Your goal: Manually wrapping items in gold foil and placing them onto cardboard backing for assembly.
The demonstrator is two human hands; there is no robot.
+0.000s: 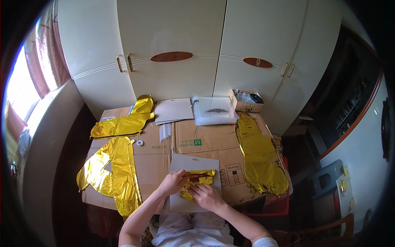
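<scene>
In front of me, a folded gold foil balloon (pixel 207 180) lies on a grey card (pixel 176 202) with a hang slot at its far edge. My left hand (pixel 175 182) is closed in a pinch on the left end of the folded foil. My right hand (pixel 207 197) rests on the near part of the foil, its fingers stretched out and lying flat. The palms hide part of the balloon's near and left sides.
Flat gold balloons lie left (pixel 123 173), far left (pixel 119 125) and right (pixel 263 158) on the cardboard-covered table (pixel 154 177). Behind are grey cards (pixel 175 110), white straws (pixel 165 131), a tape roll (pixel 140 143), clear plastic bags (pixel 214 109) and a small box (pixel 248 107).
</scene>
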